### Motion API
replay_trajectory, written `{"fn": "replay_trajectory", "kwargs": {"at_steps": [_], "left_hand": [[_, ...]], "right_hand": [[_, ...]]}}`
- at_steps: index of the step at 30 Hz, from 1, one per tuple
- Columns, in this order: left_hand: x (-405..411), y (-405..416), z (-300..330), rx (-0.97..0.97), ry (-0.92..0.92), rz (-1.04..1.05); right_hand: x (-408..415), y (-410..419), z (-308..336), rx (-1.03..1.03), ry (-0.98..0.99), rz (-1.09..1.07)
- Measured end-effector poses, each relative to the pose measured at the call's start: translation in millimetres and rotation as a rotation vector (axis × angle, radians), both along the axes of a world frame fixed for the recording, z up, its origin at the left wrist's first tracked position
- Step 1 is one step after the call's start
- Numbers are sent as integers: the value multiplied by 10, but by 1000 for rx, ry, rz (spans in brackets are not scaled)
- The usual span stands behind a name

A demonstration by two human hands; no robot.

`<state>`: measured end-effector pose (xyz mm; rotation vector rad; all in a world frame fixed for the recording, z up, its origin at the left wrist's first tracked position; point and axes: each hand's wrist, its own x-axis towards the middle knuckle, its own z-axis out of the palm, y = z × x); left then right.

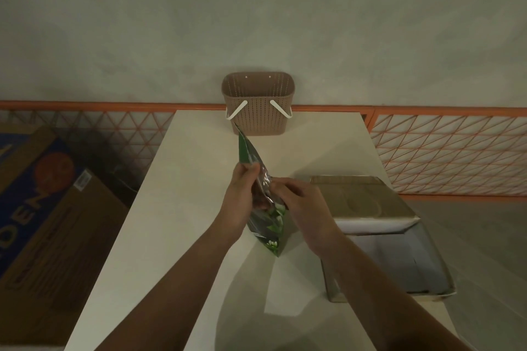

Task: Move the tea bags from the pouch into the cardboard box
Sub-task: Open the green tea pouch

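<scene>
A green pouch (269, 229) with a silvery lining stands on the white table (182, 208), its mouth pulled open. My left hand (242, 194) grips the pouch's left edge near the top. My right hand (299, 202) holds the right side of the mouth, its fingertips at or inside the opening. No tea bags can be seen; the pouch's contents are hidden. The cardboard box (382, 236) lies open to the right of the pouch, lid flap raised toward the back, with a pale inside.
A brown woven basket (258, 105) with white handles stands at the table's far edge against the wall. A large printed carton (48, 222) sits on the floor at the left. An orange lattice railing (445, 148) runs behind the table.
</scene>
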<state>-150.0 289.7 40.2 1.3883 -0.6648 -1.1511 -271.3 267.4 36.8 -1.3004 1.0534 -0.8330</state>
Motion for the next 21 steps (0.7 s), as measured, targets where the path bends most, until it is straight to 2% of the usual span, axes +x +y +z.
{"fn": "replay_trajectory", "kwargs": {"at_steps": [3, 6, 9, 13, 16, 21], "left_hand": [[38, -96, 10, 6, -136, 28], [52, -108, 27, 0, -142, -18], [55, -87, 58, 3, -86, -82], [86, -73, 57, 15, -55, -133], [87, -58, 25, 10, -5, -136], [53, -30, -62, -26, 207, -132]], "right_hand": [[-5, 1, -16, -9, 11, 17], [2, -26, 0, -22, 26, -15], [61, -82, 43, -108, 126, -33], [73, -141, 83, -140, 149, -57], [27, -143, 52, -76, 113, -61], [-3, -138, 3, 89, -4, -70]]}}
